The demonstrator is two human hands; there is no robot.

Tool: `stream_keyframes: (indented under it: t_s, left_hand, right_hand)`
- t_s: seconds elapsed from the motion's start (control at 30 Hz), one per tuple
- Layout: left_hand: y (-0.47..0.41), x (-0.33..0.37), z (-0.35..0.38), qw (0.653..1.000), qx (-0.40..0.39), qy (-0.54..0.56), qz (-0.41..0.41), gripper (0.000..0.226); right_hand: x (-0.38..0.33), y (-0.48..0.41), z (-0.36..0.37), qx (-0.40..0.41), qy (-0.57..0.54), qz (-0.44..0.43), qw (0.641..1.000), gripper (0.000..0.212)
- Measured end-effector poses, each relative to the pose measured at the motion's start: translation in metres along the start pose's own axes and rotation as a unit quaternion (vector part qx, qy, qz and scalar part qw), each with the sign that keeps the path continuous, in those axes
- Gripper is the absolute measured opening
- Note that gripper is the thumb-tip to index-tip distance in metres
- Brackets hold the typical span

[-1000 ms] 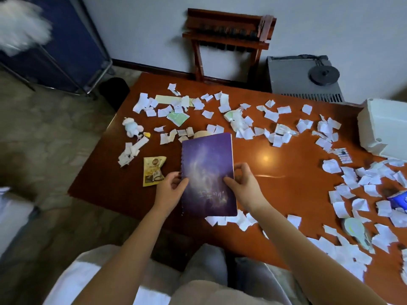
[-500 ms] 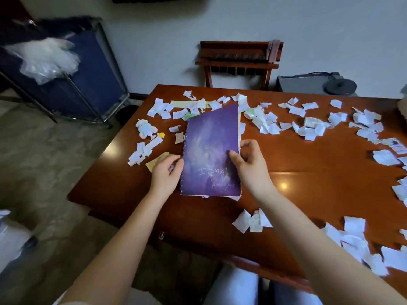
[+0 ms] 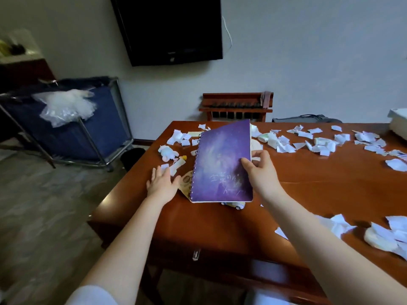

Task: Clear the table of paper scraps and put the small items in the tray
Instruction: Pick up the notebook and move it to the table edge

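Observation:
My right hand [image 3: 259, 172] grips the right edge of a purple spiral notebook [image 3: 220, 164], tilted up above the brown table [image 3: 220, 230]. My left hand [image 3: 161, 183] lies flat and open on the table left of the notebook, touching a yellow snack packet [image 3: 186, 183] and a paper scrap [image 3: 176, 167]. White paper scraps [image 3: 319, 142] are strewn over the far and right parts of the table. A small white plush toy [image 3: 166, 151] sits near the left edge. A small toy car [image 3: 235, 205] peeks out under the notebook.
A white box [image 3: 398, 124] stands at the table's far right edge. A blue laundry cart [image 3: 66, 126] with a plastic bag is on the floor to the left. A wooden rack [image 3: 236, 106] stands behind the table under a wall television [image 3: 169, 29].
My left hand has let go of the notebook and dropped flat onto the table beside it. My right hand now holds the notebook alone. The view has tipped upward.

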State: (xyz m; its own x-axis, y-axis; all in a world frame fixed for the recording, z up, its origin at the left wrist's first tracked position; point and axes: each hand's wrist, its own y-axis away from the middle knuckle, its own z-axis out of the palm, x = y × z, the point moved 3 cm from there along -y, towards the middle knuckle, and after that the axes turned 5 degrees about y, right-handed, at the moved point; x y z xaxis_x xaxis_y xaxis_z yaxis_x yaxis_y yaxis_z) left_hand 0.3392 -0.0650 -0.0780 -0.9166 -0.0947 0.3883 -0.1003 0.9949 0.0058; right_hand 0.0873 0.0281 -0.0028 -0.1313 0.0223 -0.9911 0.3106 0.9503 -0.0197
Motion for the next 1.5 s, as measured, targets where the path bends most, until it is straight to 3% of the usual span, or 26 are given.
stream_keyframes:
  t_s: [0.1, 0.23, 0.33, 0.5, 0.6, 0.7, 0.93, 1.07, 1.23, 1.37, 1.5]
  left_hand:
    - [-0.008, 0.0, 0.006, 0.999, -0.036, -0.039, -0.004, 0.068]
    - [-0.002, 0.018, 0.017, 0.994, -0.067, -0.058, 0.058, 0.061]
    - [0.003, 0.034, 0.027, 0.988, -0.08, -0.081, 0.104, 0.071]
    - [0.006, 0.049, 0.028, 0.989, -0.055, 0.008, 0.138, 0.064]
    - [0.001, 0.03, 0.004, 0.986, 0.026, 0.13, 0.098, 0.044]
    - [0.001, 0.005, -0.031, 0.977, 0.077, 0.181, 0.079, 0.04]
    - [0.007, -0.022, -0.062, 0.966, -0.027, 0.255, -0.017, 0.052]
    - [-0.003, -0.05, -0.063, 0.961, -0.011, 0.262, -0.089, 0.061]
    - [-0.009, -0.086, -0.062, 0.975, -0.003, 0.171, -0.139, 0.072]
    - [-0.005, -0.095, -0.058, 0.987, 0.018, 0.074, -0.144, 0.085]
    - [-0.003, -0.083, -0.052, 0.992, 0.016, 0.011, -0.121, 0.088]
  right_hand:
    - [-0.002, -0.001, 0.005, 0.015, 0.01, -0.012, 1.0, 0.016]
    - [0.0, -0.004, -0.001, 0.032, 0.018, -0.004, 0.999, 0.018]
    - [0.001, -0.008, -0.01, 0.053, 0.007, 0.004, 0.999, 0.018]
    - [0.004, -0.011, -0.013, 0.046, -0.008, 0.003, 0.999, 0.017]
    - [0.005, -0.012, -0.003, 0.03, -0.004, 0.012, 0.999, 0.016]
    - [0.004, -0.01, 0.018, -0.001, -0.007, 0.018, 1.0, 0.014]
    - [0.019, -0.004, 0.106, -0.084, 0.004, 0.073, 0.994, 0.018]
    - [0.021, 0.006, 0.152, -0.139, 0.057, 0.074, 0.986, 0.02]
    - [0.024, 0.012, 0.182, -0.261, 0.286, 0.001, 0.922, 0.015]
    - [0.027, 0.014, 0.195, -0.288, 0.399, -0.069, 0.868, 0.029]
    - [0.03, 0.008, 0.2, -0.28, 0.458, -0.113, 0.836, 0.041]
